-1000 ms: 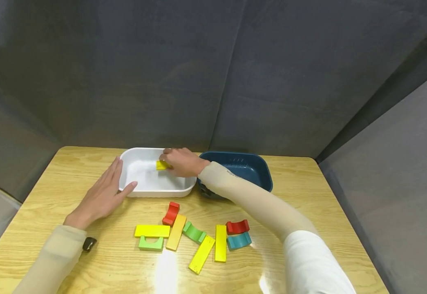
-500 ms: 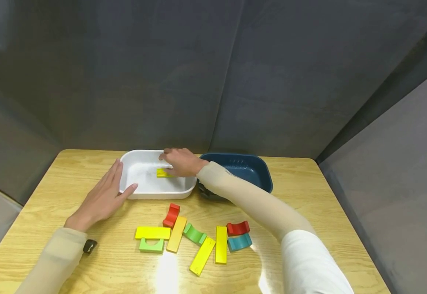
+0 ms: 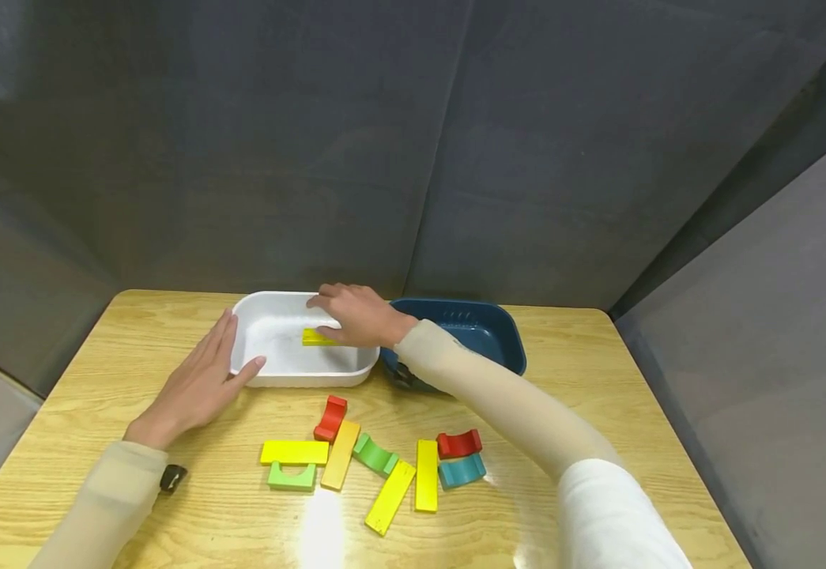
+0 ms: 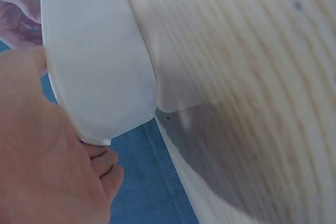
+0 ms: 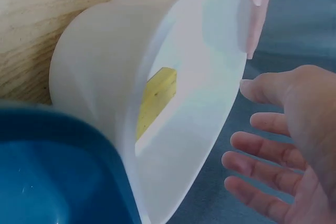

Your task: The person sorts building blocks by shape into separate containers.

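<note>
A yellow rectangular block [image 3: 317, 337] lies on the floor of the white basin [image 3: 270, 359], partly hidden by the hand in the head view. My right hand [image 3: 359, 316] hovers over it. The right wrist view shows that hand's spread fingers [image 5: 257, 169] apart from the yellow block [image 5: 157, 98], with nothing in them. My left hand [image 3: 195, 379] rests against the basin's left end, its fingers straight along the side and its thumb near the front rim. In the left wrist view, the left hand [image 4: 58, 145] touches the white basin's wall [image 4: 100, 51].
A dark blue basin [image 3: 515, 340] stands right of the white one, under the right forearm. In front lie yellow planks [image 3: 295, 452], an orange plank [image 3: 341, 454], red arches [image 3: 330, 417], green arches [image 3: 375, 455] and a blue arch [image 3: 462, 471].
The right hand has lowered the yellow block into the white basin, let it go and opened. The left hand has stayed at the basin's left end.
</note>
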A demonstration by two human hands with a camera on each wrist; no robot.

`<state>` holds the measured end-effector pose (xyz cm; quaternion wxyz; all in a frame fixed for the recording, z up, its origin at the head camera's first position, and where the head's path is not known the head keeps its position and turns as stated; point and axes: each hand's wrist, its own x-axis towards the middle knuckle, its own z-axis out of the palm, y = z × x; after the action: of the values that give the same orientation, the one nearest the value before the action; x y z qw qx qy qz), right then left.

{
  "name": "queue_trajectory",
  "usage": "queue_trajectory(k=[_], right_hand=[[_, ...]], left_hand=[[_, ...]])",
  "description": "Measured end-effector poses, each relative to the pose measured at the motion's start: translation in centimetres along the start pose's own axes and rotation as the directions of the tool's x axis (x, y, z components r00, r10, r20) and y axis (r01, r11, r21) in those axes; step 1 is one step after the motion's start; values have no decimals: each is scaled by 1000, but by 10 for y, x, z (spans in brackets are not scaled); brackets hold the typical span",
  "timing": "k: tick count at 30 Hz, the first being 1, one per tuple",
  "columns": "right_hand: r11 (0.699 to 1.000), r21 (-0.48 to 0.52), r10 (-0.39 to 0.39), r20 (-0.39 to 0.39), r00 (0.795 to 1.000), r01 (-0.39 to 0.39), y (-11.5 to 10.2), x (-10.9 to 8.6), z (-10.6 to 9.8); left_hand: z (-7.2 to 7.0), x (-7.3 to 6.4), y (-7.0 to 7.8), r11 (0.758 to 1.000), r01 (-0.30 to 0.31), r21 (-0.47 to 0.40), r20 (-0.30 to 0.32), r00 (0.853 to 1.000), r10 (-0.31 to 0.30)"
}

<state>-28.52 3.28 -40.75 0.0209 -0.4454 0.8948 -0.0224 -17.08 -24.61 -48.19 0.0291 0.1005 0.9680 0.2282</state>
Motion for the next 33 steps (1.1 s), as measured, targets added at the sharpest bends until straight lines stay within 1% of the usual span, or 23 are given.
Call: queue_trajectory(k=[5, 10, 17, 21, 28, 33], right_hand=[[1000, 8, -3, -25, 1000, 3, -3, -10, -6], [1000, 25, -8, -17, 1000, 9, -7, -22, -10], [998, 15, -55, -53, 997, 56, -8, -40, -13], [998, 16, -65, -56, 996, 66, -11, -53, -16], [997, 40, -61, -45, 997, 63, -17, -72, -21], [994, 63, -83, -72, 994, 88, -19, -87, -21]], left_hand=[[0, 1, 0, 1000, 1, -3, 1, 1000, -1], [-2, 1, 0, 1000, -1, -8, 1, 1000, 1], [-3, 0, 0, 1000, 9, -12, 4, 1000, -9], [-4, 1, -1, 1000, 6, -13, 0, 1000, -6], [-3, 0, -3, 1000, 0, -12, -10, 1000, -1], [-3, 0, -3, 1000, 0, -10, -12, 1000, -1]])
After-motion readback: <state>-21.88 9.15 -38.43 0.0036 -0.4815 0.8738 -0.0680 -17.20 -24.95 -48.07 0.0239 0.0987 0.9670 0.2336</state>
